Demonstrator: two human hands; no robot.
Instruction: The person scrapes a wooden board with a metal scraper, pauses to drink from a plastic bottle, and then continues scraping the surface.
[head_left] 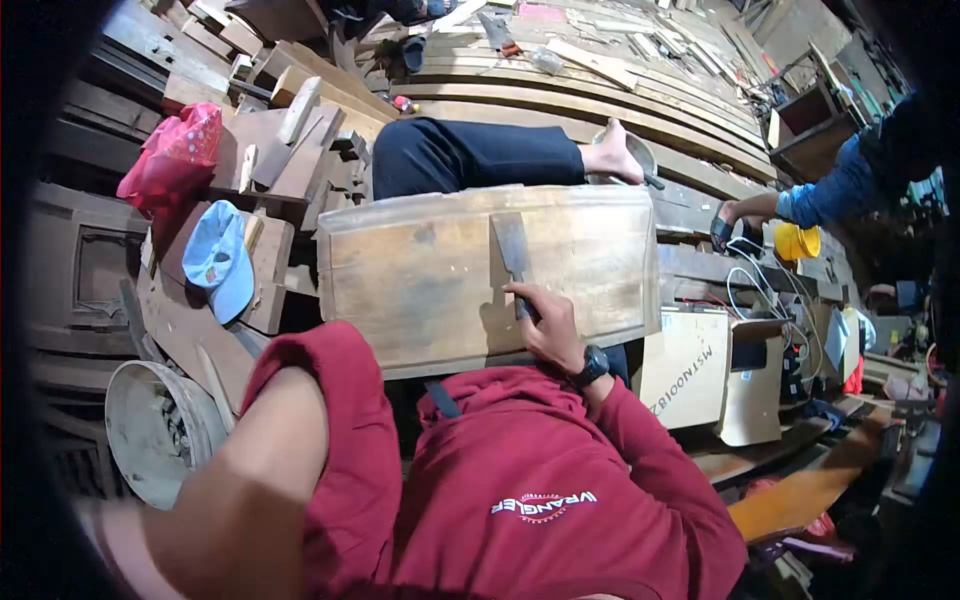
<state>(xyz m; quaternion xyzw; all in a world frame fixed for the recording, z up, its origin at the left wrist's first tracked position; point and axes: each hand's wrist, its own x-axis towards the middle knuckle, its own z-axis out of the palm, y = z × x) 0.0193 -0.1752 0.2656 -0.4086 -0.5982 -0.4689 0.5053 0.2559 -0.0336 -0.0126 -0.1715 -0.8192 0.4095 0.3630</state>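
My right hand [552, 330], with a black watch on its wrist, is closed around the dark handle of a flat metal scraper [512, 245]. The scraper lies over a wooden panel [400, 285], its wide blade end pointing away from me. Raised edges frame the panel, which rests across my lap and has darker patches on its surface. My left forearm [240, 480] is bent back toward the lower left corner; the hand at its end is outside the picture.
To the left are a blue cap [218, 262], a red bag [175, 155] and a white bucket [160, 430]. A cardboard box [685, 365] stands at right near cables. Another person's arm [840, 195] reaches near a yellow bucket [797, 242]. Planks [600, 110] cover the floor ahead.
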